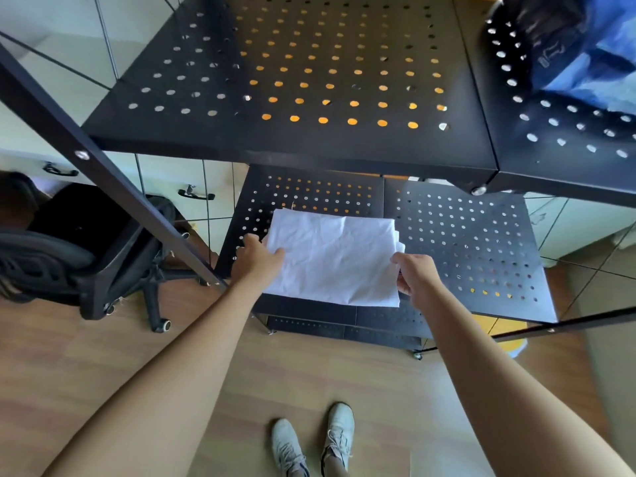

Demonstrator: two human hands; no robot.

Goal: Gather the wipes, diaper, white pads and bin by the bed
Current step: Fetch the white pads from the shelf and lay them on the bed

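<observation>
A stack of folded white pads (335,256) lies on the middle shelf (475,249) of a black perforated metal rack. My left hand (256,259) grips the stack's left edge, thumb on top. At the right edge, my right hand (414,277) pinches the stack with fingers underneath. The front of the stack overhangs the shelf's front edge. No wipes, diaper or bin can be made out in view.
The rack's top shelf (309,80) juts out above the pads. A blue and black bag (581,46) sits on it at the right. A black office chair (79,249) stands on the wooden floor at left. A slanted black rack bar (113,177) crosses the left side. Something yellow (509,335) lies under the rack.
</observation>
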